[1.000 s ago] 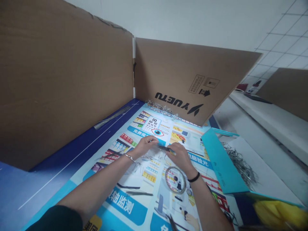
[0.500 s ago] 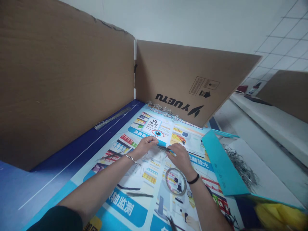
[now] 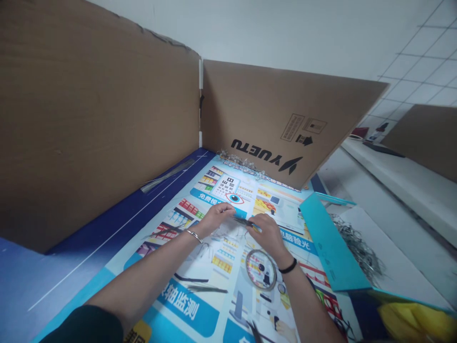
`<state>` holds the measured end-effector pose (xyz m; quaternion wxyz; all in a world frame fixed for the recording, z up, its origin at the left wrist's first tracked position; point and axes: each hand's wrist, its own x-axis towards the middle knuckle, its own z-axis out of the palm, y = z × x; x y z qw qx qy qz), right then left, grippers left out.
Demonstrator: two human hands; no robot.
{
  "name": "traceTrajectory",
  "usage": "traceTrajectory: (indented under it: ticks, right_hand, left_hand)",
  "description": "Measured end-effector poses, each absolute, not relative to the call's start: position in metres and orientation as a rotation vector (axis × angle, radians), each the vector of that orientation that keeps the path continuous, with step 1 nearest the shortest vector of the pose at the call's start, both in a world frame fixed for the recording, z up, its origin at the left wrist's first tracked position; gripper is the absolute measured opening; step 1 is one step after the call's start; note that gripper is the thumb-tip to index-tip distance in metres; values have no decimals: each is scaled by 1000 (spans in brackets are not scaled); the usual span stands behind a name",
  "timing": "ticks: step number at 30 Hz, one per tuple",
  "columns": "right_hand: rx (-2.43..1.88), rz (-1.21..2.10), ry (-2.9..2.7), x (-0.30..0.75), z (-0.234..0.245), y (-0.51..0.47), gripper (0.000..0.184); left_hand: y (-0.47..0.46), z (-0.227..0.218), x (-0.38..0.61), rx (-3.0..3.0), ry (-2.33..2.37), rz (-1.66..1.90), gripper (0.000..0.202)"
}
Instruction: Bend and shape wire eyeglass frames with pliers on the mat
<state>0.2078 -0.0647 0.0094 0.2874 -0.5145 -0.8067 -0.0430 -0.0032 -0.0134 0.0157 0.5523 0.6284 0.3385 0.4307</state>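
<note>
My right hand [image 3: 266,232] is closed around small dark pliers [image 3: 243,221], whose jaws point left towards my other hand. The fingertips of my left hand [image 3: 218,215] are pinched together just off the pliers' tips; what they hold is too fine to make out. Faint thin wires show below the two hands. A round coil of wire [image 3: 261,270] lies on the printed sheet [image 3: 200,328], near my right wrist. Closer to me, a bundle of straight wire pieces [image 3: 207,289] rests on the sheet.
Tall cardboard panels [image 3: 107,119] stand at the left and back. Bent wire pieces [image 3: 243,161] lie along the back panel's foot. At the right, a turquoise box [image 3: 326,247] contains a tangle of wire pieces [image 3: 357,247]. Something yellow [image 3: 416,319] sits at the lower right.
</note>
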Motion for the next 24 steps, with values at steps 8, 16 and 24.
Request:
traceTrajectory:
  ticks: [8,16,24]
  right_hand:
    - [-1393,-48,-2174,208,12,-65,19]
    - [-1466,16,-2181,209,9,-66,19]
    - [-1476,36,-2165,209,8,-67,17]
  left_hand:
    - [-11,12,-4,1552,789,1015,19]
    - [-9,10,-4,1665,791,1020,17]
    - [-10,13,-7,1764,762,1026,15]
